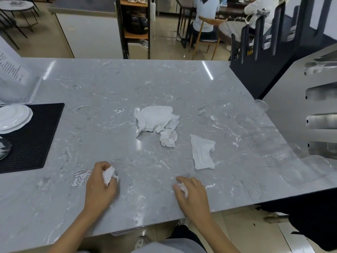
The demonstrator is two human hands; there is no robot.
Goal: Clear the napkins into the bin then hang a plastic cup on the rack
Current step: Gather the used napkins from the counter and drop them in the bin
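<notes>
With both fists low over the marble counter, left hand is clenched on a crumpled napkin, right hand curled tight around another wad. Three loose napkins lie mid-counter: a big one, a small ball, a flat sheet. Clear plastic cup sits at the counter's right edge.

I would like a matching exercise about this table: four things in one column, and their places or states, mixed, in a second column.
Things:
1. left hand
2. flat napkin
3. white plates
4. big crumpled napkin

Places or states:
A. stacked on the black mat at the left edge
B. closed on a balled napkin
C. lying spread out, to the right of the small napkin ball
D. heaped near the middle of the marble table

Pairs: 1-B, 2-C, 3-A, 4-D
</notes>
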